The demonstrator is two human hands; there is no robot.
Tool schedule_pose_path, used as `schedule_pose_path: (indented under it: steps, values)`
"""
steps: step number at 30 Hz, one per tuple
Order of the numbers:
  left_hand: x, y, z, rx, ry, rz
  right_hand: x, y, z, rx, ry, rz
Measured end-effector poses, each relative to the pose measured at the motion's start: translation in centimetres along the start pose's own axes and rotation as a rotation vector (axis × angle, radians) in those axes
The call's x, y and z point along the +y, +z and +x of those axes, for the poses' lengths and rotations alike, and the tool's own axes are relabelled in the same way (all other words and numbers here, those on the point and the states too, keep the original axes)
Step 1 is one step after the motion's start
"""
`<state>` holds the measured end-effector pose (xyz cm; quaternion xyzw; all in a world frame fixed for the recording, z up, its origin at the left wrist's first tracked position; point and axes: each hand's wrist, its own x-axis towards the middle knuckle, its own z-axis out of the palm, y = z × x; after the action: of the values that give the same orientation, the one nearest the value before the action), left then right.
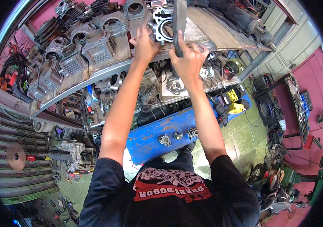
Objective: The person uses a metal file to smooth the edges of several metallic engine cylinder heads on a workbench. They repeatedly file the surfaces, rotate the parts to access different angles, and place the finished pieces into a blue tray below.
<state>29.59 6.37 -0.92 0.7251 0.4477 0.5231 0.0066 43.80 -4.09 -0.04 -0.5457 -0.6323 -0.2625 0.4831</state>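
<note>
The right hand [187, 60] is clenched around the lower end of a dark flat tool [179, 26], thumb laid along its side. The tool's long axis runs almost straight up the picture, away from the person, its far end reaching past the top edge; I cannot tell whether it is a file or a plain bar. It crosses the right side of a grey metal cylinder block [162, 24], which lies on the upper shelf [210, 32] with its round bore facing the camera and its flat gasket face showing. The left hand [144, 44] grips the block's left lower corner, fingers curled over the edge, holding it against the shelf board.

Both forearms rise from the lower edge of the view toward the shelf, the left one nearly vertical, the right one leaning inward.

To the left of the block, more finned engine cylinders [95, 45] stand crowded along the same shelf. Beneath it a lower shelf [176, 85] carries gaskets, wires and small parts. Lower still, near the person's knees, a blue bench [157, 130] with worn paint holds a few small metal fittings [165, 140]. A yellow box [236, 108] sits near its right end.
</note>
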Motion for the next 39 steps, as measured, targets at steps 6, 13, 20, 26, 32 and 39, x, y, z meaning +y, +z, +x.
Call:
schedule_pose_path:
  steps: [6, 13, 20, 26, 32, 39]
  values:
    - [-0.4, -1.1, -0.2, -0.066, 0.005, -0.155, 0.1, -1.5, -4.5, -0.049, -0.023, 0.081]
    - [2.6, -2.5, 2.3, 0.004, -0.302, -0.304, 0.3, -1.0, -4.8, -0.028, -0.047, 0.08]
    - [0.7, -2.3, 4.7, -0.244, -0.519, -0.173, 0.5, -1.7, -5.0, -0.087, -0.037, 0.069]
    - [0.8, -2.3, 4.8, -0.271, -0.572, -0.616, 0.9, -1.6, -5.2, -0.083, -0.024, 0.059]
    - [-0.5, 0.6, 5.0, -0.018, -0.743, -0.61, 0.2, -1.9, -4.2, -0.09, -0.039, 0.039]
    - [-1.5, 3.7, 5.4, 0.213, -0.729, -0.751, 1.5, -0.3, -3.5, -0.074, -0.061, 0.016]
